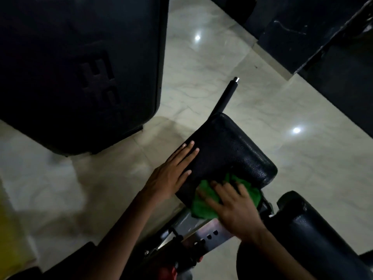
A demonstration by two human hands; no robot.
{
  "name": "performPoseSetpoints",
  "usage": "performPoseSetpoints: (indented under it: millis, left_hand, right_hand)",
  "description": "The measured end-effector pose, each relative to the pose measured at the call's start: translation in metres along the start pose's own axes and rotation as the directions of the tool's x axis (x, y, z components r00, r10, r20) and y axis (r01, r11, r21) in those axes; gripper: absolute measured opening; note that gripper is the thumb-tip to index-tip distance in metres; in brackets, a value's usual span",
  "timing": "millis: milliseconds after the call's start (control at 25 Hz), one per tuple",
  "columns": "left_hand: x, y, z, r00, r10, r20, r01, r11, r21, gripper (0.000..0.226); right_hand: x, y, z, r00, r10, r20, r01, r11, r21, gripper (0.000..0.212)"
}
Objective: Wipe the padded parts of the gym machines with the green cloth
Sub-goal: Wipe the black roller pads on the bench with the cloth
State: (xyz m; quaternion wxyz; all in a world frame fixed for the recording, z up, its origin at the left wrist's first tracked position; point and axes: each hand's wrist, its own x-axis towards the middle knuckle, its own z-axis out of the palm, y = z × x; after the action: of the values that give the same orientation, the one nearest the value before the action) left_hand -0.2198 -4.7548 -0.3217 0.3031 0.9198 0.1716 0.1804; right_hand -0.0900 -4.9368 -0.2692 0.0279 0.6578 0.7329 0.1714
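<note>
Green cloth (pixel 203 201) bunched on near end of black pad (pixel 228 152), partly hidden under right hand (pixel 234 207); hand blurred, fingers spread, pressing cloth. Pad's long axis runs away toward black handle (pixel 227 93). Left hand (pixel 171 170) flat, fingers straight, on pad's left side

Green cloth (pixel 203 207) half-covered (right hand (pixel 234 209))

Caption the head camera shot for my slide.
Right hand presses green cloth on black pad; left hand steadies it.
</note>
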Motion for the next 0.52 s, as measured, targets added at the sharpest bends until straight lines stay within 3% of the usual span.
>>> performPoseSetpoints:
  millis: [120, 200, 360, 520]
  left_hand:
    - [-0.020, 0.012, 0.013, 0.993, -0.113, -0.038, 0.111, 0.992, -0.060, 0.059]
    - [-0.027, 0.028, 0.030, 0.975, -0.202, -0.094, 0.191, 0.975, -0.111, 0.060]
    - [-0.033, 0.056, 0.058, 0.903, -0.377, -0.205, 0.332, 0.916, -0.225, 0.059]
    - [-0.037, 0.057, 0.061, 0.883, -0.397, -0.251, 0.344, 0.910, -0.230, 0.060]
  right_hand:
    - [0.019, 0.044, -0.017, 0.988, 0.154, -0.028, -0.155, 0.988, -0.014, 0.061]
    - [0.035, 0.056, -0.017, 0.984, 0.176, -0.033, -0.176, 0.984, -0.017, 0.060]
    - [0.107, 0.066, -0.003, 0.997, 0.072, -0.008, -0.072, 0.997, -0.019, 0.060]
    - [0.131, 0.082, -0.002, 0.999, -0.028, -0.031, 0.029, 1.000, 0.012, 0.061]
